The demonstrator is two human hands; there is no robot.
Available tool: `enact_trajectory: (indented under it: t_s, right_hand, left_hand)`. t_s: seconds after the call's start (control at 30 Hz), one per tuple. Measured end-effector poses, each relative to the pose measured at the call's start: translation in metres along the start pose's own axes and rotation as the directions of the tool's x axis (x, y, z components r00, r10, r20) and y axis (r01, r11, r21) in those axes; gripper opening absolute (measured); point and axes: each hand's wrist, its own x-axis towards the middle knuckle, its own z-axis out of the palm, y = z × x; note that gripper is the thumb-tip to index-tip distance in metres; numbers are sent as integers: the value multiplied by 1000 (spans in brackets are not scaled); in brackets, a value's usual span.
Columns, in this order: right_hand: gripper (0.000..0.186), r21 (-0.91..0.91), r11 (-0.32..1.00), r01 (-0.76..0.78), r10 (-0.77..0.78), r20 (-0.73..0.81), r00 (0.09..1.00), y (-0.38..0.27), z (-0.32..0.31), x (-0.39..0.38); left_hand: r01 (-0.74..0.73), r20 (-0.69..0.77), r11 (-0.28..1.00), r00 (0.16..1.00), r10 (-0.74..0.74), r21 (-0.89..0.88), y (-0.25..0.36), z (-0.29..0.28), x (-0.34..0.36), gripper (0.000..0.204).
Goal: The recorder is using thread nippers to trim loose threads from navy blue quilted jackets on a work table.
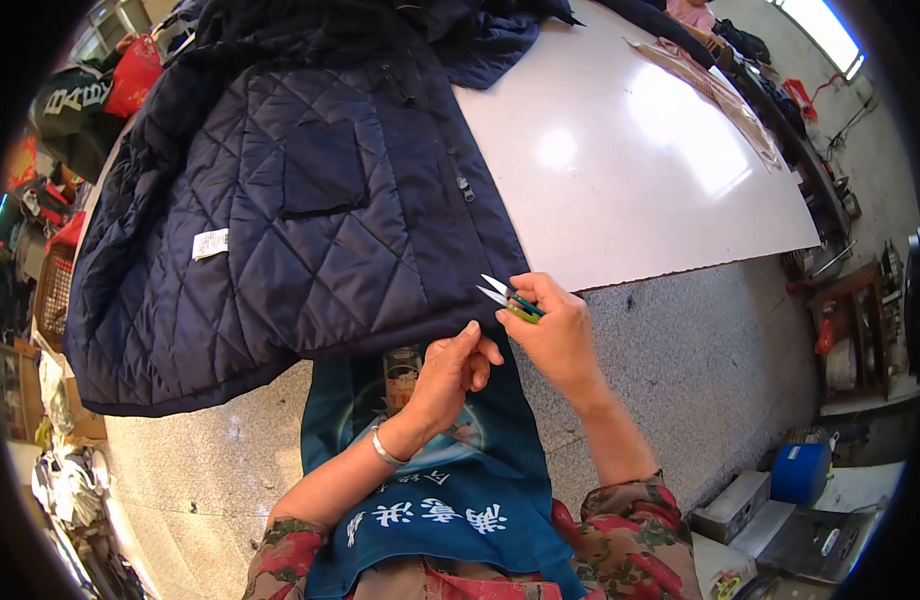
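The right hand is closed around green-handled snips, the blades spread apart and pointing up and to the left over the near right corner of a dark navy jacket. The left hand is just below that corner, fingers curled and thumb raised to the hem; whether it pinches the cloth I cannot tell. A silver bracelet circles the left wrist.

The jacket lies with its quilted lining up on the left side of a white bench, its lower part overhanging the near edge. On the lining are a square pocket and a white label; a zip pull sits near the right border. The person wears a teal apron and patterned sleeves. Pale cloth lies along the bench's far right side, and a blue drum stands at lower right.
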Motion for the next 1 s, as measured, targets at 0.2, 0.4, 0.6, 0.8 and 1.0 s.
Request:
enact_trajectory:
  t_s: [0.2, 0.4, 0.6, 0.8, 1.0]
  right_hand:
    - [17, -183, 982, 43, -45, -9, 999, -5, 9, 5]
    - [12, 456, 877, -153, 130, 81, 988, 25, -7, 0]
    - [12, 424, 877, -225, 177, 149, 973, 26, -21, -8]
    - [16, 117, 988, -98, 93, 48, 995, 4, -4, -2]
    - [14, 135, 988, -80, 73, 50, 996, 7, -1, -3]
  left_hand:
    - [-102, -76, 982, 990, 116, 161, -3, 2, -1, 51]
    - [-73, -74, 987, 994, 84, 141, -3, 1, 0, 52]
    - [-57, -70, 992, 995, 65, 117, -6, -2, 2, 52]
    - [-65, -73, 991, 995, 74, 119, -6, 0, 1, 52]
    - [-64, -72, 988, 995, 75, 137, -3, 2, 0, 51]
